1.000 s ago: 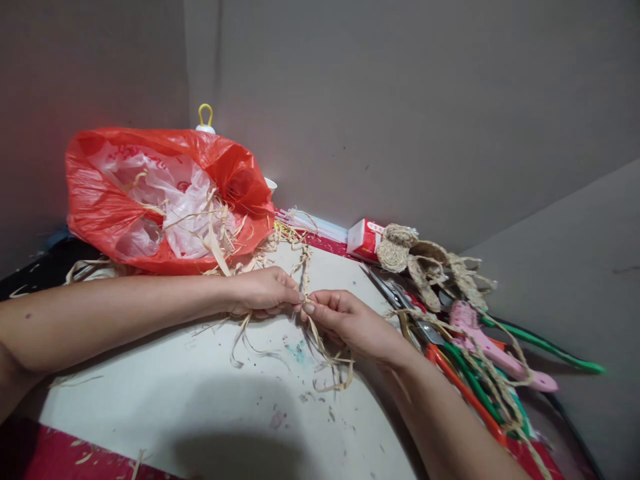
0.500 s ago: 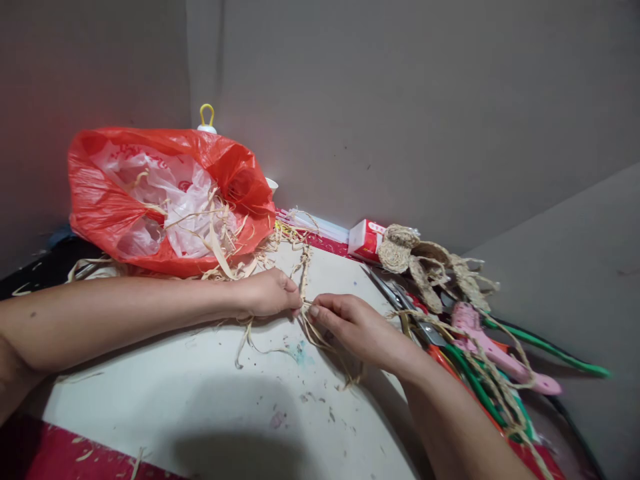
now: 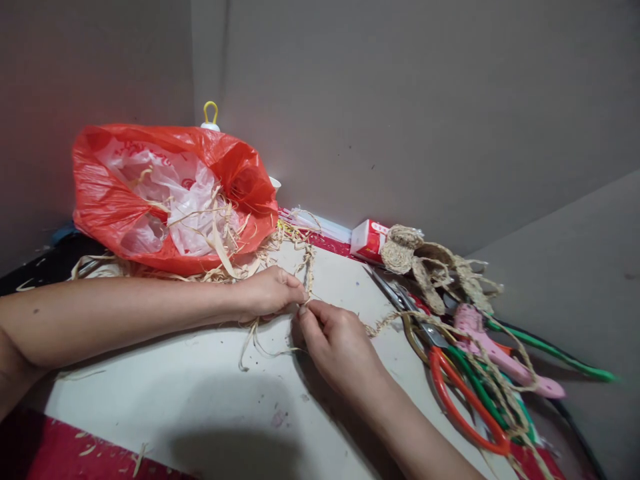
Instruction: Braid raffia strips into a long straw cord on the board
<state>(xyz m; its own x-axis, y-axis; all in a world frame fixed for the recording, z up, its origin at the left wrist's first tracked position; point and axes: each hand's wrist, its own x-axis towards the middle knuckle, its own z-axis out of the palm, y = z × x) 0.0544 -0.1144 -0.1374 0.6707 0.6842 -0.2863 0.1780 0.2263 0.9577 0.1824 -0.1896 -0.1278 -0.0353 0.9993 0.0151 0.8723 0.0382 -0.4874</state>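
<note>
A thin braid of pale dried plant fibre (image 3: 309,267) runs from the far side of the white board (image 3: 240,413) down to my hands. My left hand (image 3: 273,292) pinches the braid's near end between thumb and fingers. My right hand (image 3: 335,340) touches it there, its thumb and forefinger pinched on the fibre strands. Loose strands (image 3: 255,343) trail from below my left hand onto the board. The exact crossing of the strands is hidden behind my fingertips.
A red plastic bag (image 3: 110,220) with white plastic and fibre scraps stands at the back left. To the right lie orange-handled scissors (image 3: 470,420), a pink-handled brush (image 3: 515,367), coiled braid pieces (image 3: 400,250) and a red-white box (image 3: 369,241). Grey walls close off the back.
My right hand has turned and shifted slightly left and nearer, its fingertips now meeting my left hand's. The strands that hung below it are now mostly hidden. My left hand keeps its pinch.
</note>
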